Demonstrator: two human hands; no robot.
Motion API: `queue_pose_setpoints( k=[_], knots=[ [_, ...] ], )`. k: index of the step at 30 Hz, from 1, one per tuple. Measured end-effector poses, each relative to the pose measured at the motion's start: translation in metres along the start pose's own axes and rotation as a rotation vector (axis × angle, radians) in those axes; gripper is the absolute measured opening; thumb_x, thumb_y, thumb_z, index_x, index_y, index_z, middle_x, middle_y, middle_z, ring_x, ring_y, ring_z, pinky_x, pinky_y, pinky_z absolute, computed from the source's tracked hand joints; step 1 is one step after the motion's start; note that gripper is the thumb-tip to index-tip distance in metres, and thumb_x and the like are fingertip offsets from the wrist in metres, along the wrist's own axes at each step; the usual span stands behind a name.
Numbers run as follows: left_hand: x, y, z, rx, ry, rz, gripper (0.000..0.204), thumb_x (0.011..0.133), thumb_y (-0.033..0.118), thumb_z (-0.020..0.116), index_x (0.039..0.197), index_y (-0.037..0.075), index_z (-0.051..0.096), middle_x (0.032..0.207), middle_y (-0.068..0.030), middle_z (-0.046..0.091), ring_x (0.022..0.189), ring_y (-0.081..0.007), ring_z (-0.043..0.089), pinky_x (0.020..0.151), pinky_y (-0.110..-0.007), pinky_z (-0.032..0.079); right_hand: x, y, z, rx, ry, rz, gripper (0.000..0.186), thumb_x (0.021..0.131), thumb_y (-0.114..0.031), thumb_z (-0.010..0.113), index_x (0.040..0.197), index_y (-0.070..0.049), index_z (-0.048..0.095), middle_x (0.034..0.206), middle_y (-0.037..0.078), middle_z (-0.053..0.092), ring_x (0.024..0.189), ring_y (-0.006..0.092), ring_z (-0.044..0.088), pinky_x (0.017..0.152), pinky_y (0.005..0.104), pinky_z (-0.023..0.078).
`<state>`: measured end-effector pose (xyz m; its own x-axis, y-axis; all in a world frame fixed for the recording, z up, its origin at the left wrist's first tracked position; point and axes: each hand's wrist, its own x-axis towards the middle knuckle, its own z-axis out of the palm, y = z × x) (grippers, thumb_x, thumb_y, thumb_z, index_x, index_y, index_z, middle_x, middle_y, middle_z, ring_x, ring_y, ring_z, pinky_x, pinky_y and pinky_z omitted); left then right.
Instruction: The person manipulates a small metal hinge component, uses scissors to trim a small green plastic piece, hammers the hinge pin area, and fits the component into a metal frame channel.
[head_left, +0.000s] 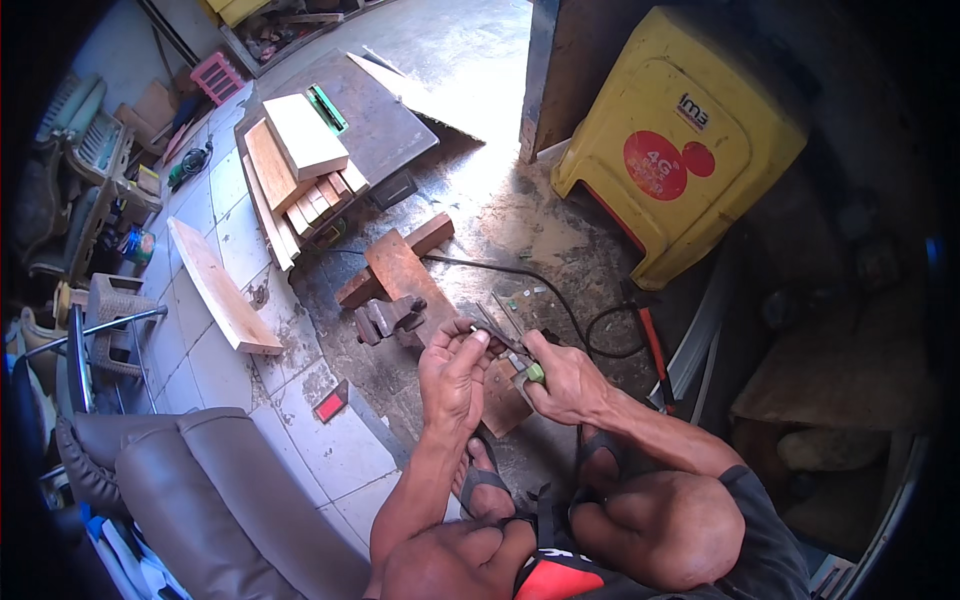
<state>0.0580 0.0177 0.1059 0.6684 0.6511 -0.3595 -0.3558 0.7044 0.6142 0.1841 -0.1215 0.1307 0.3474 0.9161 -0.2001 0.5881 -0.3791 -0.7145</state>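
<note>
Chair: a grey padded chair (200,480) stands at the lower left, well apart from the hands.
Plank: a pale plank (222,287) lies on the tiled floor (300,440), left of the work place.
Wood stack: cut boards (300,165) are piled further back, on a dark sheet.
Vise: a small metal vise (388,320) sits on a brown board (400,270), just beside the left hand.
Left hand: the left hand (452,375) is raised, palm toward the person; the fingers are half curled and close together, and thumb and fingertips pinch the near end of a thin metal strip (497,338).
Strip: it is held in the air between both hands, above the board and the feet, and slants up to the left.
Right hand: the right hand (565,380) is closed in a fist around a tool with a green handle (535,373); its tip meets the strip. What kind of tool it is I cannot tell.
Doing it well: in my judgement the left pinch should stay firm and near to the contact point, so the strip does not bend or spring; the tool should press with small, controlled force, away from the left fingers.
Cable: a black cable (560,300) runs over the floor behind the hands.
Stool: a yellow plastic stool (680,140) stands at the upper right.
</note>
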Motion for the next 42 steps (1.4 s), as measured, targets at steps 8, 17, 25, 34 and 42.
queue_pose_setpoints(
  k=[8,17,25,34,42],
  knots=[
    [0.002,0.004,0.004,0.05,-0.052,0.051,0.023,0.091,-0.007,0.062,0.112,0.0,0.055,0.105,-0.015,0.069,0.097,-0.0248,0.07,0.091,-0.04,0.058,0.003,-0.002,-0.003,0.002,0.174,-0.134,0.047,0.081,-0.014,0.063,0.125,-0.003,0.05,0.104,0.021,0.061,0.095,0.0431,0.063,0.077,0.0504,0.052],
    [-0.004,0.002,0.002,0.102,-0.039,0.034,0.023,0.091,-0.007,0.062,0.112,-0.001,0.055,0.104,-0.0151,0.069,0.093,-0.0238,0.071,0.088,-0.038,0.059,0.0,-0.002,-0.001,-0.063,0.166,-0.195,0.046,0.083,-0.015,0.063,0.124,0.0,0.048,0.102,0.023,0.058,0.093,0.0446,0.062,0.077,0.0511,0.051],
    [-0.008,0.006,0.008,0.14,-0.005,0.01,0.023,0.091,-0.008,0.062,0.112,-0.002,0.055,0.103,-0.0161,0.069,0.092,-0.024,0.071,0.088,-0.038,0.06,-0.001,-0.004,-0.003,-0.021,0.096,-0.096,0.046,0.082,-0.014,0.063,0.124,-0.001,0.049,0.098,0.021,0.059,0.091,0.0421,0.063,0.077,0.0493,0.051],
    [-0.007,0.004,0.004,0.137,0.028,0.072,0.022,0.09,-0.01,0.064,0.11,-0.003,0.056,0.102,-0.0156,0.069,0.09,-0.0201,0.07,0.086,-0.032,0.059,-0.003,-0.006,-0.005,-0.027,0.124,-0.165,0.044,0.081,-0.012,0.062,0.122,-0.002,0.047,0.096,0.023,0.059,0.088,0.0451,0.062,0.075,0.0518,0.052],
    [-0.009,0.004,0.007,0.117,-0.018,0.052,0.021,0.091,-0.009,0.063,0.108,0.0,0.055,0.105,-0.0155,0.069,0.094,-0.023,0.072,0.088,-0.038,0.061,-0.007,-0.003,0.001,-0.016,0.131,-0.155,0.045,0.081,-0.012,0.063,0.122,-0.002,0.047,0.096,0.022,0.058,0.087,0.0443,0.063,0.074,0.0515,0.052]
  ],
)
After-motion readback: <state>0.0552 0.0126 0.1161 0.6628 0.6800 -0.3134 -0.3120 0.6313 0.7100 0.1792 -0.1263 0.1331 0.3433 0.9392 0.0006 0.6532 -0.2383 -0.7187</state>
